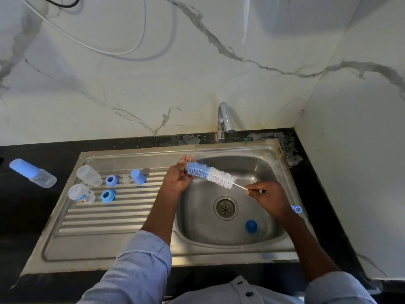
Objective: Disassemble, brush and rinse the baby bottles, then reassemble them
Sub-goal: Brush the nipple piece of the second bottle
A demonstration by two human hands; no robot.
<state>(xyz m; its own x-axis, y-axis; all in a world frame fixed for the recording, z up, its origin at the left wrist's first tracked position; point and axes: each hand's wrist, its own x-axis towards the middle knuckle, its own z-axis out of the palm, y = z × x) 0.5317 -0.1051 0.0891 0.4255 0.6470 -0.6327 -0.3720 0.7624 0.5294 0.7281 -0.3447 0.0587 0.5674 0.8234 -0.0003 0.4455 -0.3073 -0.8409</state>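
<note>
Over the sink basin [269,163], my right hand [270,199] grips the thin white handle of a bottle brush [213,175], whose blue loop end [297,209] sticks out behind the wrist. My left hand [178,175] holds the brush's blue bristle tip between fingers and thumb; whether a small clear part sits there too, I cannot tell. On the drainboard lie two clear bottle bodies [88,175] [81,194], two blue rings [111,180] [107,195], a blue cap [138,176] and a clear nipple [126,179]. A capped bottle [32,173] lies on the black counter.
A darker blue cap [251,226] lies in the basin near the drain [225,207]. The chrome faucet [224,121] stands behind the sink and no water runs from it. Marble walls close off the back and the right side.
</note>
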